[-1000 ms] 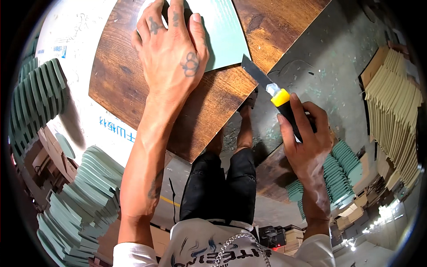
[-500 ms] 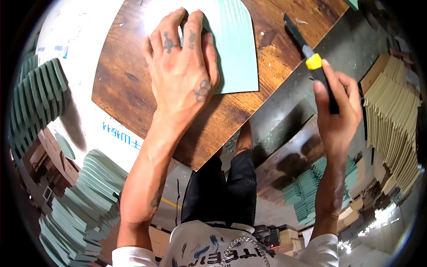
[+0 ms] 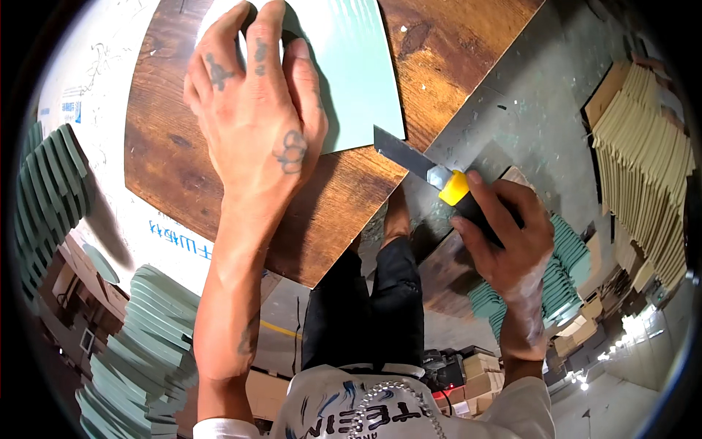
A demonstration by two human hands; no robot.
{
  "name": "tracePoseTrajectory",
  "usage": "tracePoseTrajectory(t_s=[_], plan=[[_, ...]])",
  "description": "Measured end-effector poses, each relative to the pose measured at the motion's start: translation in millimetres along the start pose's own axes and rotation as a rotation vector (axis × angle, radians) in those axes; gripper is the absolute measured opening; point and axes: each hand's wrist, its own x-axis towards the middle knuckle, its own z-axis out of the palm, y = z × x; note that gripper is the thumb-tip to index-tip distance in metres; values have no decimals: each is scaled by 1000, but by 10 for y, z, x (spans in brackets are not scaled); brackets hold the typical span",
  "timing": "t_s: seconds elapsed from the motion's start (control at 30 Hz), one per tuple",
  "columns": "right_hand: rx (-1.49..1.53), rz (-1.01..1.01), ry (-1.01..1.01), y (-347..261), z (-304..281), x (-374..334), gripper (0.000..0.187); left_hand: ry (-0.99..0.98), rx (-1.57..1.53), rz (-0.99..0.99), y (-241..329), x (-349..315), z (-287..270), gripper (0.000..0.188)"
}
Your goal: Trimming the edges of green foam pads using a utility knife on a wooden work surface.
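Observation:
A pale green sheet [image 3: 358, 80] with a curved side lies on a dark wood-grain board [image 3: 175, 146]. My left hand [image 3: 252, 110] rests palm down across the sheet's left part, fingers spread and hiding some of it. In my right hand [image 3: 512, 234] is a utility knife [image 3: 424, 167] with a black and yellow handle, gripped in closed fingers. Its long blade is extended and points left. The blade tip appears at the sheet's near right corner; whether it touches, I cannot tell.
Stacked green curved pieces [image 3: 142, 344] stand at the lower left, with another green stack [image 3: 55, 197] farther left. Beige sheets [image 3: 643, 168] are piled at the right. More green pieces [image 3: 567, 256] lie behind my right wrist. The board sits on a white surface [image 3: 102, 146].
My right hand has brought the knife down and left from beyond the board's right edge to the sheet's near corner. My left hand still lies on the sheet; the whole view has shifted slightly.

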Motion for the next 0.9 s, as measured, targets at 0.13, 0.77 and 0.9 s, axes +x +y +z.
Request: tracePoseTrajectory(t_s=[0.13, 0.77, 0.9], plan=[[-4, 12, 16, 15, 41, 2, 55, -124, -38, -115, 383, 183, -236, 41], [9, 122, 9, -43, -7, 300, 44, -52, -68, -12, 15, 4, -38, 41], [3, 112, 29, -11, 68, 329, 45, -111, -65, -13, 249, 116, -261, 39]])
